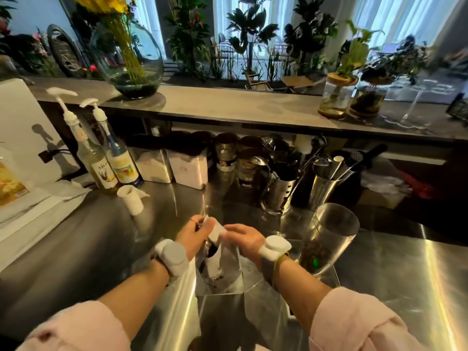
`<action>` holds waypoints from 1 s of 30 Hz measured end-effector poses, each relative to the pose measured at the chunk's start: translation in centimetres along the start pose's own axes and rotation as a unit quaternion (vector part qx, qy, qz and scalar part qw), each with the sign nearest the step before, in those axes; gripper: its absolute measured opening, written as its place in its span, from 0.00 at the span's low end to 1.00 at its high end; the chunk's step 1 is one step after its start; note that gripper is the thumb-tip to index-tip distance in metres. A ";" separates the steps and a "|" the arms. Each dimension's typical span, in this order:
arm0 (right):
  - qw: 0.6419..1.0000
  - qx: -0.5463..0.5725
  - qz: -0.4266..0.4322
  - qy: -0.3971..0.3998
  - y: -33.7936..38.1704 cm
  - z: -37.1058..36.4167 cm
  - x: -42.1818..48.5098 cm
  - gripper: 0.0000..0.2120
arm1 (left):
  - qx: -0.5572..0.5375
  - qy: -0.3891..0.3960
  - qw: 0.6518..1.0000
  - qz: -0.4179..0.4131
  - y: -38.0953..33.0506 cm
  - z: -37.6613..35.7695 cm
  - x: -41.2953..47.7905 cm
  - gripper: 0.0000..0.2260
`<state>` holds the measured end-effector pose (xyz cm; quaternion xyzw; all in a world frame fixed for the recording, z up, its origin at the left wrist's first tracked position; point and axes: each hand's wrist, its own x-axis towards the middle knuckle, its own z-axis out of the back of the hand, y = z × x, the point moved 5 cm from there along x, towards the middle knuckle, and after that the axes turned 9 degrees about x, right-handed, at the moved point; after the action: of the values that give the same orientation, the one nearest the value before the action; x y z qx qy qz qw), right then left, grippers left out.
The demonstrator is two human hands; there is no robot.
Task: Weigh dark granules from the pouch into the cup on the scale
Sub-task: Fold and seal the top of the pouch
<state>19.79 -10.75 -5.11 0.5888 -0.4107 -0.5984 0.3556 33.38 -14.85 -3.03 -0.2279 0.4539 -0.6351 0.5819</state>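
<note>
A white pouch [222, 264] with dark print stands upright on the steel counter in front of me. My left hand [193, 234] pinches its top edge on the left side. My right hand [244, 238] grips the top on the right side. The pouch mouth shows something dark inside. To the right, a tall clear cup [329, 236] holds a layer of dark granules at its bottom and stands on a flat scale [329, 276], with a green light glowing through the cup's base.
Two pump syrup bottles [106, 158], white canisters [187, 168] and jars line the back. Steel utensil holders [281, 191] stand behind the cup. A small white cup [131, 198] lies tilted at left beside paper packaging [30, 211]. A raised shelf carries plants.
</note>
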 end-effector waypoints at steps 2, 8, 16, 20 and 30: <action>1.000 -0.008 0.024 -0.005 0.0 -0.1 -0.2 0.11 | -0.004 0.033 0.999 -0.018 -0.3 0.8 -0.1 0.05; 0.994 0.047 0.085 -0.049 1.0 -0.2 0.6 0.07 | 0.094 0.050 0.994 -0.040 1.0 2.6 -0.3 0.08; 0.974 0.026 0.122 -0.190 1.4 2.9 0.9 0.08 | 0.163 -0.101 0.980 -0.058 -0.2 4.0 0.3 0.06; 0.973 -0.068 0.147 -0.166 2.1 2.8 0.0 0.03 | 0.217 -0.125 0.961 -0.118 -0.5 3.5 0.6 0.07; 0.842 -0.521 0.138 0.031 6.9 -1.7 -0.2 0.27 | 0.215 -0.012 0.952 -0.218 -1.6 3.8 0.7 0.11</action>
<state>21.05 -13.52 1.33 0.2722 -0.1046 -0.6503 0.7015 35.52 -16.82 0.03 -0.1984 0.2392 -0.8260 0.4702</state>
